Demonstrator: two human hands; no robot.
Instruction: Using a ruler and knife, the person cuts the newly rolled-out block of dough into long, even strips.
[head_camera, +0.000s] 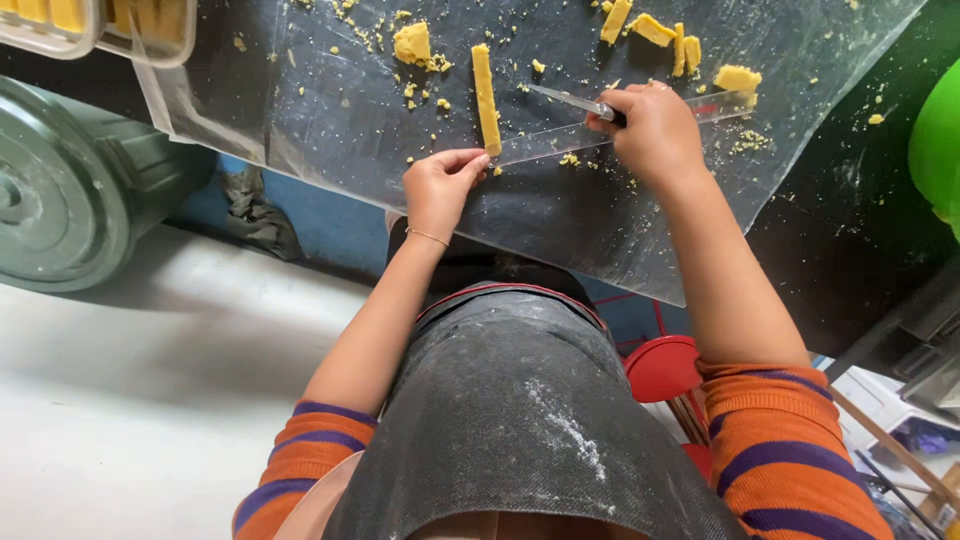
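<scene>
Yellow dough is everywhere on this one, so here's what we're looking at from the head view. There's a long yellow dough strip (486, 97) lying on a clear plastic sheet (560, 220) spread over a dark worktop (850, 240), running roughly away from us, with its near end right at our left hand (441, 187). Our left hand has its fingertips (478, 160) pinched together at the near tip of that strip, where it meets the end of a clear ruler (560, 140) lying crosswise on the sheet. Our right hand (655, 130) is closed tight around the dark handle of a small knife (572, 101), blade pointing left toward the strip and sitting just above the ruler's edge; the same hand presses down on the ruler. Further up the sheet we've got a chunky lump of dough (412, 43), a bunch of cut dough pieces (660, 35) near the top right, one more block (737, 78) just beside the right hand, and crumbs scattered all over. Top left corner shows plastic trays (90, 40) with more yellow pieces in them. Off the table on the left there's a green bin lid (60, 190), and a red stool (665, 365) peeks out below. We're wearing a dark floury apron (520, 420) and orange-and-purple striped sleeves (790, 440), plus a thin bracelet (428, 237) on the left wrist.
</scene>
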